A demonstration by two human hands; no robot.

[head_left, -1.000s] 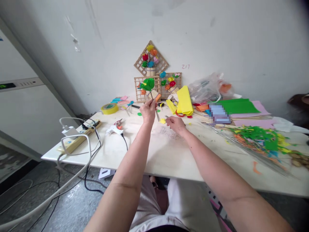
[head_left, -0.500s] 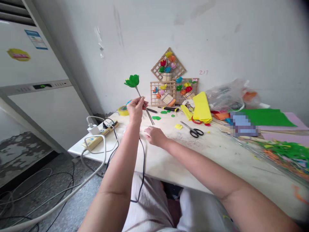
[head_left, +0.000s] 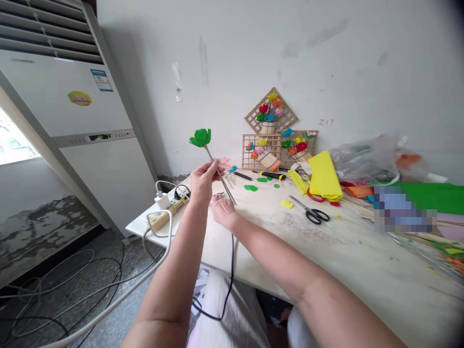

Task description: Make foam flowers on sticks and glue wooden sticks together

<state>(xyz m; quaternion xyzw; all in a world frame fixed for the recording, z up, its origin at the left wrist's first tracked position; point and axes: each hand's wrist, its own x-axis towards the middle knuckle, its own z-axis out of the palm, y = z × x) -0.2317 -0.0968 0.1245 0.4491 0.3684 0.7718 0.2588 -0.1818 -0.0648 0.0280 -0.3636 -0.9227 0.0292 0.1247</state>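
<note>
**Left Hand Holding Green Flower by Its Stems; Right Hand Low at the Tabletop**

Reference: clock positions are read in the head view, with the right hand (head_left: 224, 210) at the centre of the dial and 12 o'clock at the top.

Left hand (head_left: 202, 181): located between 10 and 11 o'clock, raised above the tabletop (head_left: 268, 251). Thumb and fingers are pinched on the thin stems (head_left: 224, 181) of the green flower (head_left: 200, 138). The flower head stands at 11 o'clock, above the hand. The stems tilt, with their lower ends just beside the right hand; contact between them cannot be determined.

Right hand: held low, fingers pointing toward 11 o'clock. The fingers are partly hidden, so whether they grip anything cannot be determined. A black cord (head_left: 232, 270) extends from beside this hand toward 6 o'clock and hangs over the table edge.

Surrounding items:
- Power strip (head_left: 177, 207): 9 o'clock, with plugs inserted.
- Green paper pieces (head_left: 251, 188): 2 o'clock, flat on the tabletop.
- Yellow paper piece (head_left: 286, 204): 3 o'clock, just beside the scissors.
- Scissors (head_left: 314, 215): 3 o'clock, black handles, blades slanting toward the yellow piece.
- Upper lattice panel (head_left: 271, 111): 1 o'clock, bearing colourful flowers, against the wall.
</note>
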